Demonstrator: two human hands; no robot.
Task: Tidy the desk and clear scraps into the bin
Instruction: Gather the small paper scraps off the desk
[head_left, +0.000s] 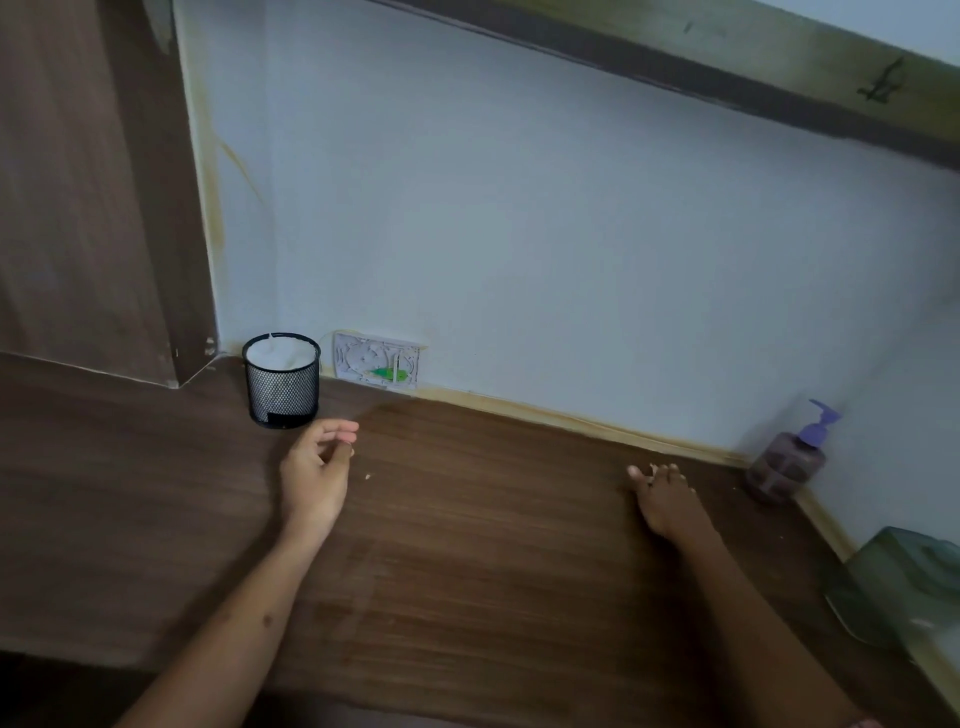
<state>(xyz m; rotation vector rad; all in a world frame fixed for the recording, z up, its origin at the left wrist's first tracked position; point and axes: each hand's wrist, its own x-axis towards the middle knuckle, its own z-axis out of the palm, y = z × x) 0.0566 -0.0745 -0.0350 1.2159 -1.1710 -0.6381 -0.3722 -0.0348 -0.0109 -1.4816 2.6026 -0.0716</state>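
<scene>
Mostly done, by the look of it. Black mesh bin (282, 382) stands at the back of the counter (493, 545) against the wall, white paper already inside. One small pale scrap (368, 476) left on the counter, in front of the bin and to its right. Left hand (318, 467) hovers just in front of the bin, fingers loosely curled, holding nothing visible. Right hand (667, 499) is well right of the bin, fingers relaxed, empty. Pump bottle (792, 457) sits far right of the bin. Remaining: bin that scrap.
</scene>
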